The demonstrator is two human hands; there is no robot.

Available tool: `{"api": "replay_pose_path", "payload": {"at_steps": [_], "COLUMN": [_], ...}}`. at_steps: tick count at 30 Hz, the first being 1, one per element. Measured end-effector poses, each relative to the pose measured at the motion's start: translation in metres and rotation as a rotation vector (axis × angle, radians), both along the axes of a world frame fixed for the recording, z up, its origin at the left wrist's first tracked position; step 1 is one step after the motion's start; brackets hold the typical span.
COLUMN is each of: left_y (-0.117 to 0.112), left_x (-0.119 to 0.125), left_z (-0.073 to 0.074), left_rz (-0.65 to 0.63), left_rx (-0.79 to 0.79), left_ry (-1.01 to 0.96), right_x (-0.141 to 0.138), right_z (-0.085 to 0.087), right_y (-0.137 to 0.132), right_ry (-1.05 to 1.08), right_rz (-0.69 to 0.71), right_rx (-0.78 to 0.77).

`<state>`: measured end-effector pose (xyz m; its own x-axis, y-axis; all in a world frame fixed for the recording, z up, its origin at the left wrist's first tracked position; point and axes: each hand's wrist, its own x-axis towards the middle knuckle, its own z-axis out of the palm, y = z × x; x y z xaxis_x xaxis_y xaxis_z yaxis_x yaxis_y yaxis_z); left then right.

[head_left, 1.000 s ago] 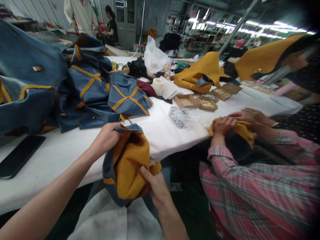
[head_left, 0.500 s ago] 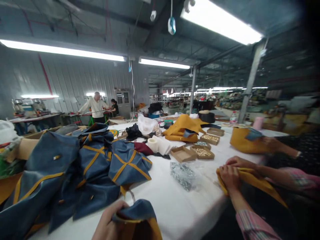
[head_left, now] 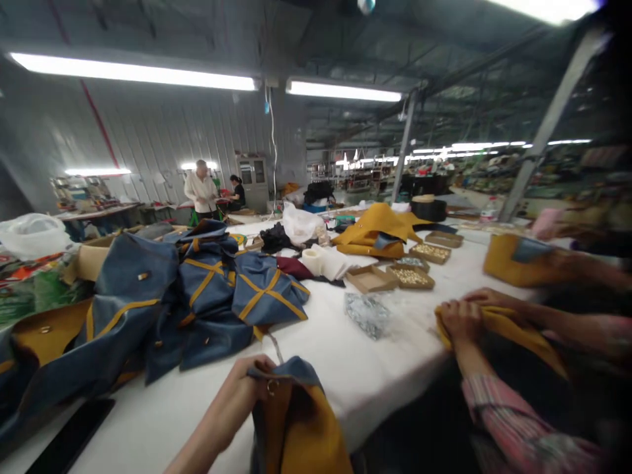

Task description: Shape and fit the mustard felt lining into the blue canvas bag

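Note:
At the bottom centre my left hand (head_left: 244,385) pinches the upper edge of a bag (head_left: 316,421) of blue and mustard-yellow leather. The bag hangs at the near table edge, its yellow inside turned toward me, with a small metal ring or eyelet close to my fingers. Of my right hand nothing shows. On the table to the left lies a pile of blue leather bags (head_left: 207,283) with yellow straps, several of them crossed.
A dark phone-like slab (head_left: 74,434) lies front left. Beyond the middle are a clear bag of metal parts (head_left: 366,315), open cardboard boxes (head_left: 372,282) and yellow leather pieces (head_left: 370,230). At right, a co-worker's hands (head_left: 461,319) hold yellow leather; another person's hand is beyond.
My view has tilted down and turned somewhat left. My left hand has raised the bag, so more of its yellow inside shows. The dark slab has come into view.

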<state>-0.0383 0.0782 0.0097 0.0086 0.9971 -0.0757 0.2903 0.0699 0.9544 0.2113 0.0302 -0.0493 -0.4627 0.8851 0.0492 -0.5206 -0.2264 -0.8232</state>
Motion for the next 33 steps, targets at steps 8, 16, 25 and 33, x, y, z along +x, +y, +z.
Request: {"api": "replay_pose_path", "payload": {"at_steps": [8, 16, 25, 33], "left_y": [-0.005, -0.011, -0.001, 0.000], "left_x": [-0.014, -0.022, -0.033, -0.037], "left_z": [-0.008, -0.014, -0.022, -0.025], "left_rz": [-0.010, 0.029, 0.184, 0.237], "left_rx": [-0.052, -0.148, -0.173, -0.175], "left_ry": [-0.033, -0.056, -0.101, -0.151], "right_x": [0.010, 0.004, 0.002, -0.007], "right_z": [-0.048, -0.081, -0.081, -0.091], "right_y": [-0.064, -0.049, -0.057, -0.065], "right_ry": [0.157, -0.044, -0.028, 0.030], "right_rz": [0.165, -0.481, -0.188, -0.165], "right_rx": [-0.435, -0.425, -0.452, -0.482]}}
